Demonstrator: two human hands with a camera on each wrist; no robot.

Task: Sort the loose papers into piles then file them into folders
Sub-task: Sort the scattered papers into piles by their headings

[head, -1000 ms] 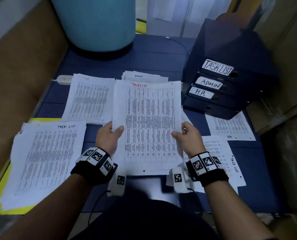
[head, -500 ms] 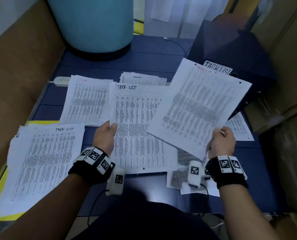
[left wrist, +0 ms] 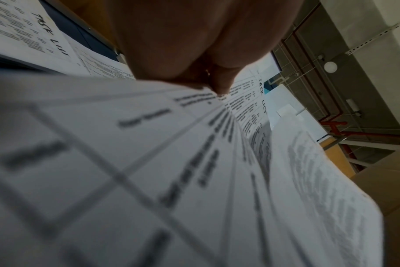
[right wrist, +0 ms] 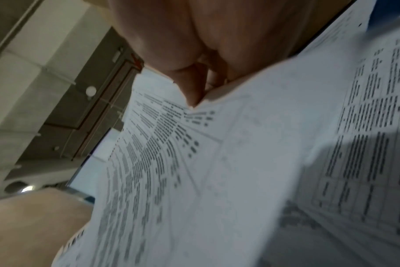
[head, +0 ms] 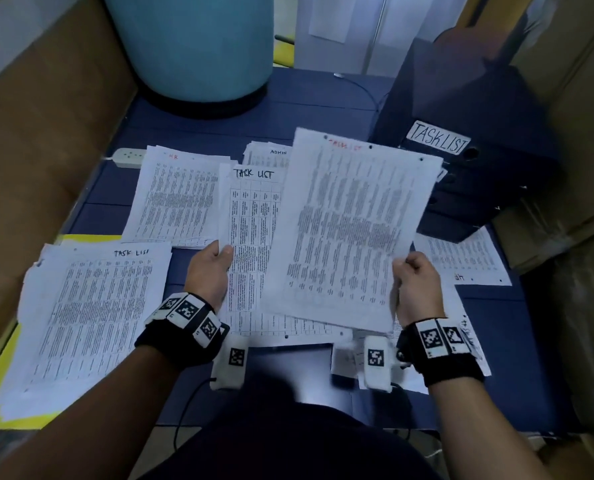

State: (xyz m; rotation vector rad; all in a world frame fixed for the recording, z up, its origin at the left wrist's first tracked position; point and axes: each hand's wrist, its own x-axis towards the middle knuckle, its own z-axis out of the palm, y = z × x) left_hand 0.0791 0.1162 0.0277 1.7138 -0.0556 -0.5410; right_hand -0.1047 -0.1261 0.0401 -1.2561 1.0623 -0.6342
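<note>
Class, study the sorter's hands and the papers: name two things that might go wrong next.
1. The right hand pinches the lifted sheet by one edge only; it may slip or crease.
2. Its red heading is blurred, so it might be misfiled; the Task List pile lies far left.

Place: an office back room or storeroom, used for filing
Worktop (head: pixel 219 133): dark blue, spread with printed table sheets (head: pixel 174 199) headed HR, ADMIN and TASK LIST
Folders (head: pixel 479 174): dark lever-arch binders stacked on their sides (one label reads TASKLIST)
Surroundings: brown cardboard boxes (head: pixel 39 140) on both sides, a large blue drum (head: pixel 198 46) behind, a white power strip (head: pixel 129 157)
Ceiling (left wrist: pixel 354 45): bare concrete with exposed pipes
</note>
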